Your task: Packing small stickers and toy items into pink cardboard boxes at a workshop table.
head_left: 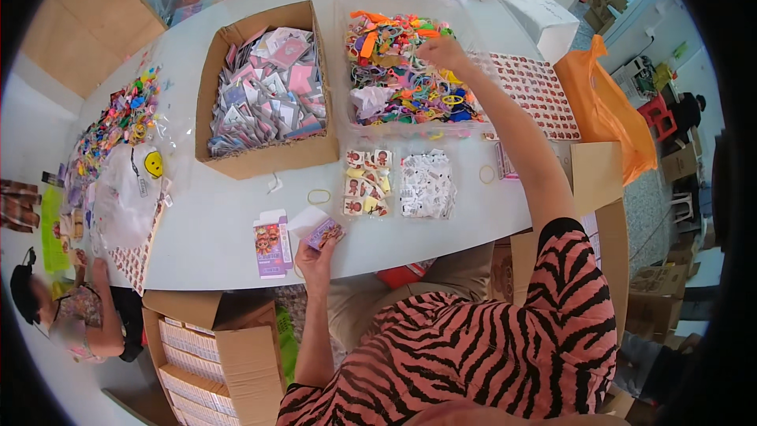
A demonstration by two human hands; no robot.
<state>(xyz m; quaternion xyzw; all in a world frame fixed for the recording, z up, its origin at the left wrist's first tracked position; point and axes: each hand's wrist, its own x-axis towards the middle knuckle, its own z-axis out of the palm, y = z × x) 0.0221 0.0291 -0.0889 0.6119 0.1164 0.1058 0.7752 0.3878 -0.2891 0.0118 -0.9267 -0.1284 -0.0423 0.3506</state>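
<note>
My left hand [315, 260] is closed around a small purple printed box [323, 233] near the table's front edge. Its pale flap stands up, open. Just left of it lies another small purple printed carton [272, 248] with its flap out. My right arm stretches far across the table, and my right hand [443, 55] is over a clear plastic bin [410, 130] heaped with colourful small trinkets [394, 79]. The right fingers are curled together among the trinkets; whatever they pinch is too small to make out.
An open cardboard box [264, 162] of small flat packets stands left of the bin. Before the bin lie clear packs of picture cards [367, 181] and white sachets [426, 183]. A sticker sheet [536, 95] lies to the right. At far left, another person [79, 315] sits beside more trinkets [118, 126].
</note>
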